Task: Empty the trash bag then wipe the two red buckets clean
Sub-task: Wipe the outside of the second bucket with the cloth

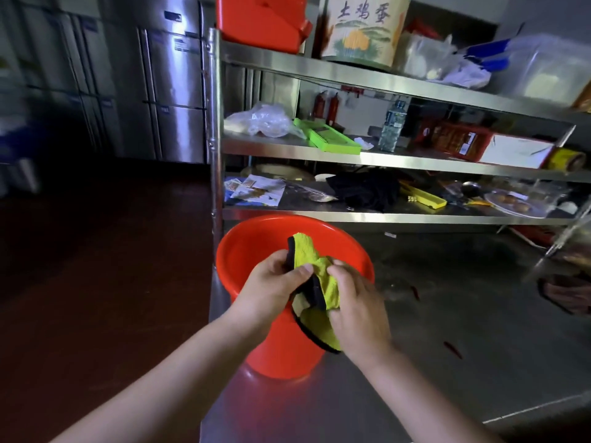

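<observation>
A red bucket (256,247) stands upright on the steel table (447,330), right below the shelf rack. Over its near rim I hold a yellow cloth with a dark edge (311,260) in both hands. My left hand (271,289) pinches the cloth's upper part, thumb on top. My right hand (355,302) grips its lower part, and a loose flap hangs down outside the bucket wall. A second red bucket (259,20) lies tilted on the rack's top shelf. No trash bag can be made out.
The steel rack (351,155) holds a printed drum, plastic bags, a green box, a water bottle, a black cloth and a plate. Steel fridges (172,91) stand at the back left. The dark floor lies beyond the table's left edge.
</observation>
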